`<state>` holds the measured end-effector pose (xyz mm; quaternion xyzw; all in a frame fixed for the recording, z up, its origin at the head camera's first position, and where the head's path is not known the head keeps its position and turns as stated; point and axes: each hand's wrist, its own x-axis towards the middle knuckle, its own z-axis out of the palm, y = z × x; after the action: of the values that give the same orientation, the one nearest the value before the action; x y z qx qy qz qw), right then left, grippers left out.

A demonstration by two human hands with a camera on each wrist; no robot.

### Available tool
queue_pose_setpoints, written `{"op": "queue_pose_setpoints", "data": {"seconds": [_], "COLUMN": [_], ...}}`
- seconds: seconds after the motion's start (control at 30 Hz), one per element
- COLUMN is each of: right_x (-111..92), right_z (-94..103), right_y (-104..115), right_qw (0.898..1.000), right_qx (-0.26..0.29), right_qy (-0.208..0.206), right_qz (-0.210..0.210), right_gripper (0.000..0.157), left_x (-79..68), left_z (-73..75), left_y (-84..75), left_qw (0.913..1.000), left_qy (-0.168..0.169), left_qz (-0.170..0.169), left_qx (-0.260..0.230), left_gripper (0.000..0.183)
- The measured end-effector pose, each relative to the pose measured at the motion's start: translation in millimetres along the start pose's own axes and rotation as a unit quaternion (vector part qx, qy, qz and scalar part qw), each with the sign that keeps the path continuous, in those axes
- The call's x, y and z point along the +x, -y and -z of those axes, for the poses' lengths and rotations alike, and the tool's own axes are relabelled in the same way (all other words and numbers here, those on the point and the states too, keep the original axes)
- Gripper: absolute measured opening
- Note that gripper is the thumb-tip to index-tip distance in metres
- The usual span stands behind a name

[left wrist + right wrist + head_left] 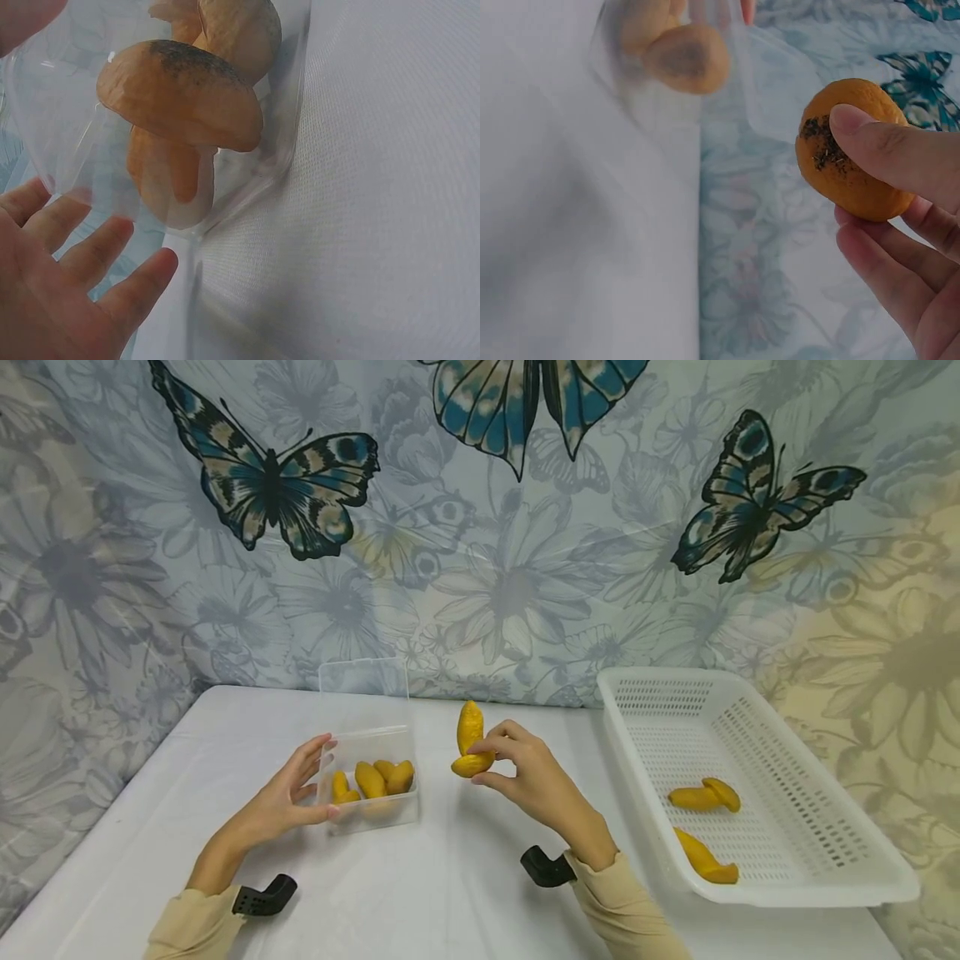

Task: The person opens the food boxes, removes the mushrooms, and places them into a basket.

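Observation:
In the head view my right hand (532,772) pinches a yellow-brown toy mushroom (470,727) above the table, between thumb and fingers. The right wrist view shows dark specks on its rounded cap (855,180), beside the thumb. My left hand (281,802) is at the left side of a clear plastic box (375,817), its thumb by the front corner and its fingers spread along the side. Several toy mushrooms (370,781) lie inside this box. One mushroom (180,97) shows close up through the clear wall in the left wrist view, near the extended fingertips.
A white perforated basket (795,893) stands on the right with two toy mushrooms in it, one mushroom (701,797) behind the other (705,858). The box's clear lid (363,689) stands raised at its back. A patterned butterfly cloth (517,568) rises behind the white-covered table (465,893).

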<state>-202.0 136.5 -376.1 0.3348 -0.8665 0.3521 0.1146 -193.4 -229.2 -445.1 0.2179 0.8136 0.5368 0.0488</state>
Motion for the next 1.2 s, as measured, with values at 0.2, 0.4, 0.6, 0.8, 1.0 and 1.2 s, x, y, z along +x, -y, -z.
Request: {"op": "queue_pose_setpoints", "data": {"seconds": [0.2, 0.4, 0.6, 0.8, 1.0, 1.2], "right_x": [-16, -30, -48, -67, -85, -101], "right_z": [16.7, 31.2, 47.0, 63.0, 78.4, 99.2], "right_y": [-4, -7, -10, -9, -12, -20], "right_qw": [0.999, 0.995, 0.992, 0.988, 0.987, 0.984], "right_qx": [-0.014, -0.06, -0.091, -0.109, -0.096, -0.088], "right_qy": [-0.037, -0.071, -0.087, -0.103, -0.118, -0.15], "right_qz": [0.01, 0.022, 0.008, -0.031, -0.049, -0.051], "right_gripper": [0.034, 0.038, 0.039, 0.041, 0.043, 0.047], "left_x": [-0.6, -1.6, -1.3, -1.1, -1.5, -0.3], "left_z": [0.3, 0.6, 1.8, 1.6, 0.6, 0.6], "left_y": [0.1, 1.5, 1.4, 0.8, 0.6, 1.5], "left_qw": [1.0, 1.0, 1.0, 1.0, 1.0, 1.0], "left_qy": [0.0, -0.005, 0.0, 0.001, 0.001, 0.0], "left_qz": [0.003, 0.003, -0.002, -0.003, -0.001, 0.005], "left_qx": [-0.003, -0.001, 0.0, -0.001, -0.005, -0.002], "left_gripper": [0.099, 0.098, 0.098, 0.098, 0.098, 0.099]}}
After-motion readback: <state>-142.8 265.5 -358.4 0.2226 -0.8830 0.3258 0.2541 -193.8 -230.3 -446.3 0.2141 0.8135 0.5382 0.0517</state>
